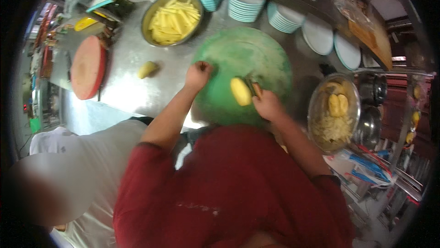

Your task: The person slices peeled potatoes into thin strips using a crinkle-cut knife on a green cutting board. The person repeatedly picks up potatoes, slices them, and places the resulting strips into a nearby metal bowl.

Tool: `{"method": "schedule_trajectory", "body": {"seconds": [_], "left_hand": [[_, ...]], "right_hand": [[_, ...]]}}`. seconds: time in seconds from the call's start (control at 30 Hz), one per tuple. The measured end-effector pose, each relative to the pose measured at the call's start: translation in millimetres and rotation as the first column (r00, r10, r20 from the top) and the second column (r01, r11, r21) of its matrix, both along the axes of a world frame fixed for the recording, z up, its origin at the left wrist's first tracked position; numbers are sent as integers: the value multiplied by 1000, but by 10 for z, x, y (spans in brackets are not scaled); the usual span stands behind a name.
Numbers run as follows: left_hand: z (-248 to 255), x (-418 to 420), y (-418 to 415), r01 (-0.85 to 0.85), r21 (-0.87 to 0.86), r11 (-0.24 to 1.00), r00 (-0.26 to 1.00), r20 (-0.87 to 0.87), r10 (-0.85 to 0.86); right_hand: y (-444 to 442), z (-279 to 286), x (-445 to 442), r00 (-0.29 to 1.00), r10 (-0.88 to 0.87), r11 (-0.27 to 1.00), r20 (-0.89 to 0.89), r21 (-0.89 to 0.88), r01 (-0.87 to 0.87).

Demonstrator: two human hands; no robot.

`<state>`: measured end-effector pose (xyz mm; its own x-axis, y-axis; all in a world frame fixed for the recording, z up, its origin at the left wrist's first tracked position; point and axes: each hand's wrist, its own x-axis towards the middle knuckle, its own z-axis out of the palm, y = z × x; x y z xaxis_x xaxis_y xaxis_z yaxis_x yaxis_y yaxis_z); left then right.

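Note:
A round green cutting board [220, 50] lies before me on a steel counter. My right hand [270, 105] grips the wooden handle of a knife [257, 89] over the board, its dark blade blurred. Just left of the blade is a peeled yellow potato [240, 91]. At the board's left edge, my left hand [199, 75] has its fingers curled in, with nothing visible in them. Farther left, another piece of potato [147, 69] rests on the counter.
A steel bowl [144, 29] of potato strips stands at the back left. Stacked turquoise-rimmed dishes [245, 9] line the back. At right, a metal basin [311, 117] holds peeled potatoes and pale shreds. A round red-edged board [86, 67] lies left; a person in white [99, 144] is beside me.

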<state>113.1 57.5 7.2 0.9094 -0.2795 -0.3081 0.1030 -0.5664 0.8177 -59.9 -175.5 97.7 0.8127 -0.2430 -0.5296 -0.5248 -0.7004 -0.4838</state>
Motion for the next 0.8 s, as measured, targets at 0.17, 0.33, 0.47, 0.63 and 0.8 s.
{"method": "schedule_trajectory", "body": {"seconds": [0.17,0.33,0.47,0.63,0.8], "left_hand": [[108,-1027,-535,15,-133,991,936,-346,-61],[84,-1236,-603,-114,-264,958,955,-294,33],[0,-1207,-672,-134,-225,965,964,-256,75],[41,-1185,-710,-158,-208,965,969,-222,111],[-59,-1193,-692,-139,-206,969,979,-174,103]], "right_hand": [[-54,104,33,998,49,999,-37,-8,-49],[-18,186,45,1000,-27,999,-5,29,27],[45,450,93,1000,-18,1000,-18,-23,18],[100,548,134,999,37,994,-10,-103,-38],[115,514,164,994,110,989,26,-103,-107]]}}
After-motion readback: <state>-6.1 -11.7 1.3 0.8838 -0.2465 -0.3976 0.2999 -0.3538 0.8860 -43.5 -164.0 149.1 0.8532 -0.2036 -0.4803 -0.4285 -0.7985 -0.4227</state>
